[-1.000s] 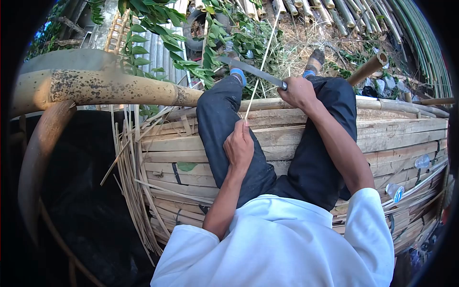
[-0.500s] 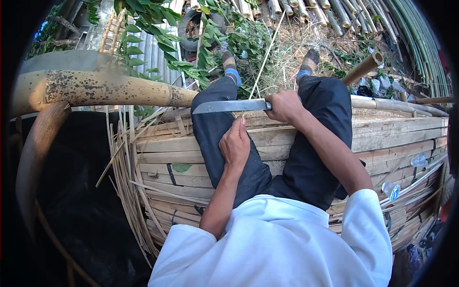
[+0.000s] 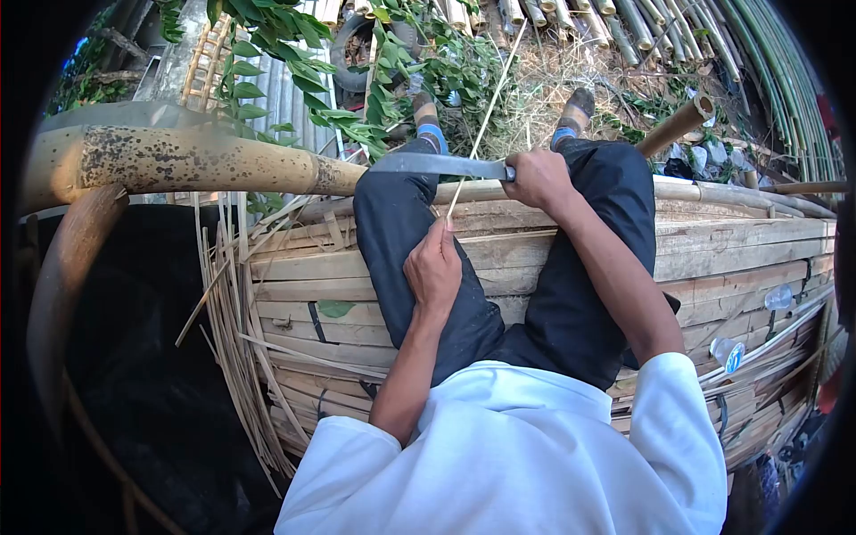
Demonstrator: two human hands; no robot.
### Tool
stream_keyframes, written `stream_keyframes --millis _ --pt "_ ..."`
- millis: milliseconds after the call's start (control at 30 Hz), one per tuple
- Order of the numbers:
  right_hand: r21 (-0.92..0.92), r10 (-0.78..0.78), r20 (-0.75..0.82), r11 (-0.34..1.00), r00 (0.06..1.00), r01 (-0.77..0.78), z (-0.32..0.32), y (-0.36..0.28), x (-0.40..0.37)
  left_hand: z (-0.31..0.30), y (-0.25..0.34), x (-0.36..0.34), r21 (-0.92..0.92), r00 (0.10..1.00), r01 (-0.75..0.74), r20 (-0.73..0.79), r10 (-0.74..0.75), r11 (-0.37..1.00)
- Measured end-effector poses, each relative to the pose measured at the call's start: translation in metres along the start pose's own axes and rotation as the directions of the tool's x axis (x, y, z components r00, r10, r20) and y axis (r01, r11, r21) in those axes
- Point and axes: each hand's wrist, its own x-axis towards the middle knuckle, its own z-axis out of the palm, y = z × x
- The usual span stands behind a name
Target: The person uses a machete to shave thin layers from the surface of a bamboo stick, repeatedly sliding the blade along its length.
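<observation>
My right hand (image 3: 539, 183) grips the handle of a machete (image 3: 437, 165), its long blade pointing left over my left knee. Between the fingers of my left hand (image 3: 434, 272) is the near end of a thin bamboo strip (image 3: 486, 120). The strip runs up and away past my feet, and the blade crosses it a little beyond my fingertips. My left wrist rests close over my left thigh. Under my legs lies a stack of split bamboo slats (image 3: 339, 290), bound with dark ties.
A thick bamboo pole (image 3: 205, 163) spans the left side. Thin strips (image 3: 236, 339) hang beside the stack. Plastic cups (image 3: 728, 353) lie at the right. Leafy branches (image 3: 294, 62), a tire (image 3: 352, 58) and cut bamboo poles (image 3: 642, 31) are beyond my feet.
The machete has moved away from my left hand along the strip, and its blade now tilts differently. My left hand keeps its hold on the strip with little movement.
</observation>
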Motion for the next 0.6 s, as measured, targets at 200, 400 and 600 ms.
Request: stream_keyframes --millis 200,400,600 --pt "0.131 0.189 -0.027 0.974 0.982 -0.184 -0.012 0.013 0.014 -0.010 -0.001 -0.005 -0.012 1.000 0.018 0.015 -0.018 1.000" --pt "0.572 0.647 0.027 0.615 0.762 -0.543 -0.002 0.051 0.042 -0.016 0.002 -0.007 -0.009 0.999 -0.016 0.031 0.016 1.000" --pt "0.859 0.518 0.410 -0.495 0.751 -0.128 0.001 0.051 0.034 -0.033 0.001 -0.015 -0.116 0.998 0.064 -0.006 -0.066 0.991"
